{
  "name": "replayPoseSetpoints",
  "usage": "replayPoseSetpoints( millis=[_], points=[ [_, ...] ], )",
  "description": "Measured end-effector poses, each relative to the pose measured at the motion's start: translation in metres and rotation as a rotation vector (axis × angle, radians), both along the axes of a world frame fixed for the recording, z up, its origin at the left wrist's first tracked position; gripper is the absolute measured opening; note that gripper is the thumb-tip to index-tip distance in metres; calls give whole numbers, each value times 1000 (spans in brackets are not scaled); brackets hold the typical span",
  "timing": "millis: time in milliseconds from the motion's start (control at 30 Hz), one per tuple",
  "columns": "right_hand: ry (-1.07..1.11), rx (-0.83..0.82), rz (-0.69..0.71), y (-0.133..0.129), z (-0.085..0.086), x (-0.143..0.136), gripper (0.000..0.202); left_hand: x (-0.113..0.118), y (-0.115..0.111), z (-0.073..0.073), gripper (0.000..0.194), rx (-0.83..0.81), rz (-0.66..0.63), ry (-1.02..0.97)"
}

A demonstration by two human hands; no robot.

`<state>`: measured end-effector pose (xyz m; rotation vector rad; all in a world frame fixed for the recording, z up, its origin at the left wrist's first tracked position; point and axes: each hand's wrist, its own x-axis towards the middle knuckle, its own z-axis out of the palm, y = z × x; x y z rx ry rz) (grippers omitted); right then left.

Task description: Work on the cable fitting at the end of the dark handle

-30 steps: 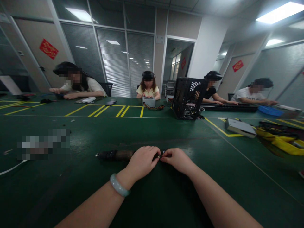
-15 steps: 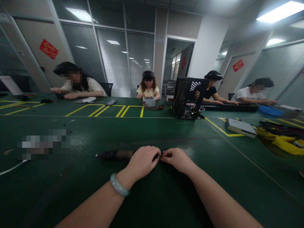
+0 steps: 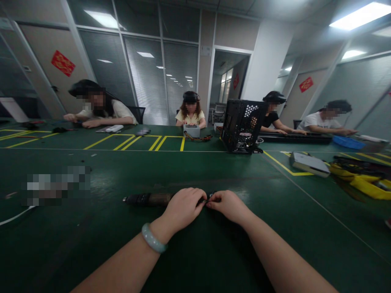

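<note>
Clamps the left hand onto the dark cylindrical tool, well in from the far edge of the tabletop, and pinches with the right hand, fingertips together, at its right end, with the hold set and close work there seemingly unfinished.

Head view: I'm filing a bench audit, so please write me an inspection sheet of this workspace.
Surface: green tabletop with yellow lines.
Work items: dark cylindrical tool lying on it, partly hidden by the left hand.
Clutter: black computer case, silver box and yellow bundle toward the right; pixelated item at left, unidentifiable.
Hands: left hand curled over the tool; right hand with fingers pinched together beside it, anything between them too small to tell.
Cables: white cable at left; multicoloured wires by the grey box at the far side.
Surroundings: four people along the far side; glass partitions beyond.
</note>
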<state>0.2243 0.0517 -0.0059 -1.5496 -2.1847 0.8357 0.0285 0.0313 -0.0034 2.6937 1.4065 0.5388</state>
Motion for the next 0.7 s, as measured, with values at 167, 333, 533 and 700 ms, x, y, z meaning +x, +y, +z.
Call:
replayPoseSetpoints(
  millis=[167, 333, 533, 700],
  points=[
    [5, -14, 3, -1, 1, 0, 17, -1, 1, -2, 15, 6, -15, -21],
    [5, 3, 3, 0, 0, 0, 18, 0, 1, -3, 16, 17, -8, 3],
    [-5, 17, 8, -1, 0, 0, 17, 0, 1, -3, 16, 21, -14, -14],
    [3, 13, 4, -1, 1, 0, 16, -1, 0, -5, 17, 22, 36, -52]
  ],
)
